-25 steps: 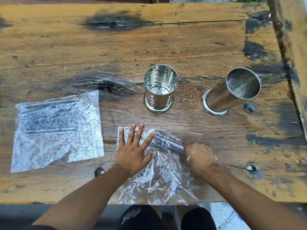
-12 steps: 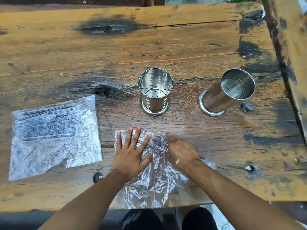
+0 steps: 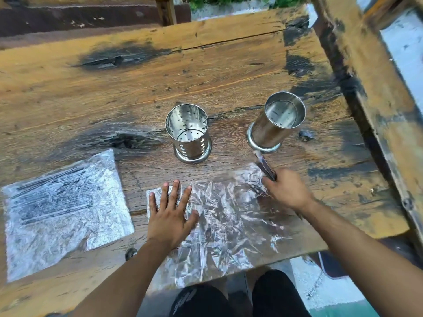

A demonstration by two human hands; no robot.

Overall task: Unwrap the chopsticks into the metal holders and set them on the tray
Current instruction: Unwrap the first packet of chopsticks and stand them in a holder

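A crumpled clear plastic wrapper [image 3: 226, 220] lies at the table's near edge and hangs over it. My left hand [image 3: 170, 213] lies flat on the wrapper's left part, fingers spread. My right hand [image 3: 286, 191] is shut on a bundle of dark chopsticks [image 3: 265, 165], whose tips point up toward the right metal holder [image 3: 274, 124]. That holder stands empty, as does the perforated metal holder [image 3: 190, 136] to its left. A second sealed pack of chopsticks [image 3: 61, 209] lies flat at the left. No tray is in view.
The worn wooden table [image 3: 137, 88] has dark stains and cracks. A wooden beam [image 3: 370, 88] runs along the right side. My knees in dark trousers [image 3: 229, 298] show below the table edge.
My right hand has pulled the chopstick bundle out of the wrapper to the right and lifted its tips toward the right holder. My left hand stays pressed on the wrapper.
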